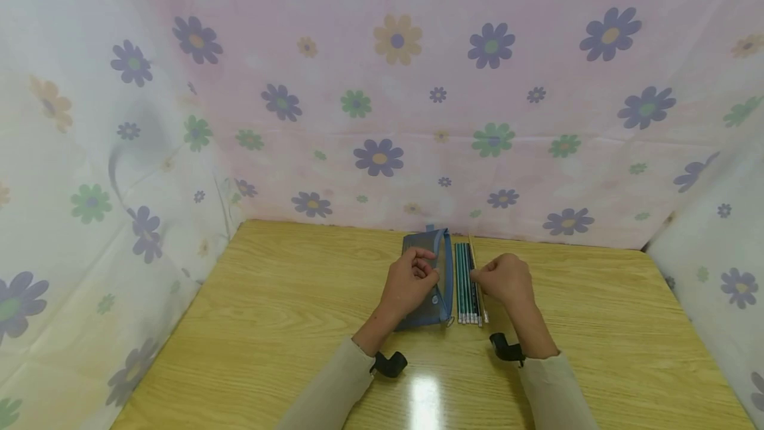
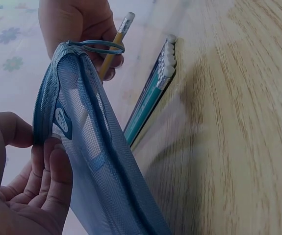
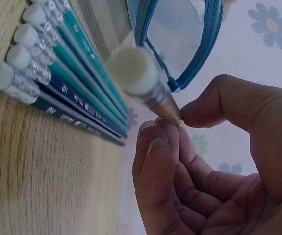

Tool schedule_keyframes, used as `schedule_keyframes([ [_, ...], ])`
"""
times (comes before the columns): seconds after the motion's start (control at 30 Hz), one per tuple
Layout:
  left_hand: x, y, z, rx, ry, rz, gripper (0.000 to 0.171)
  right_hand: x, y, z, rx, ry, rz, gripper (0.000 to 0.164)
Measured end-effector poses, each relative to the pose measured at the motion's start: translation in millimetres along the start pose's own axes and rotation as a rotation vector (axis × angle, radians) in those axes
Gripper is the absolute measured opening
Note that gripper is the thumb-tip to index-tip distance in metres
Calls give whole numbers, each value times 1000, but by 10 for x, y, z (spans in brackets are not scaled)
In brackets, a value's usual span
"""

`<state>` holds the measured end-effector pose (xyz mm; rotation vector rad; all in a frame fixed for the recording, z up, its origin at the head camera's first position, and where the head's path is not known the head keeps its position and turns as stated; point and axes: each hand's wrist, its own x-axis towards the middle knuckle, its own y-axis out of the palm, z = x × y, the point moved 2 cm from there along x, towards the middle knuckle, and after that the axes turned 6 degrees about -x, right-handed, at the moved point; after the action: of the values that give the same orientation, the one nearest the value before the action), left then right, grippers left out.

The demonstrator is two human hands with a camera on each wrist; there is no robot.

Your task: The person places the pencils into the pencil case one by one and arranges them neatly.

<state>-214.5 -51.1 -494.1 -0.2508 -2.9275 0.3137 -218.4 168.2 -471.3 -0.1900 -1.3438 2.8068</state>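
A blue mesh zip pencil case (image 1: 422, 316) lies on the wooden table, its mouth parted along the right side. My left hand (image 1: 408, 286) pinches the edge of that mouth between thumb and fingers, beside the small logo patch (image 2: 63, 119). Just right of the case, green and dark blue pencils (image 1: 462, 284) lie side by side, eraser ends towards me. At the right of this row, my right hand (image 1: 507, 279) pinches a yellow pencil (image 2: 110, 58) between thumb and fingertips. Its white eraser (image 3: 133, 71) appears large and blurred in the right wrist view.
The wooden table (image 1: 286, 304) extends to both sides of the hands. A flowered cloth (image 1: 334, 131) hangs behind its back edge and at both sides. A black wrist mount (image 1: 390, 364) sits by the left cuff, another black mount (image 1: 506, 348) by the right.
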Motion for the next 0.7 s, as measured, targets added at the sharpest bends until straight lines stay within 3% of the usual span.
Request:
schedule_keyframes([
  [0.37,-11,4,-8,0,16,14,27,-1,63,71,96,-19,8,27],
  [0.7,-8,1,-20,-8,9,22,28,-46,144,198,293,18,34,19],
])
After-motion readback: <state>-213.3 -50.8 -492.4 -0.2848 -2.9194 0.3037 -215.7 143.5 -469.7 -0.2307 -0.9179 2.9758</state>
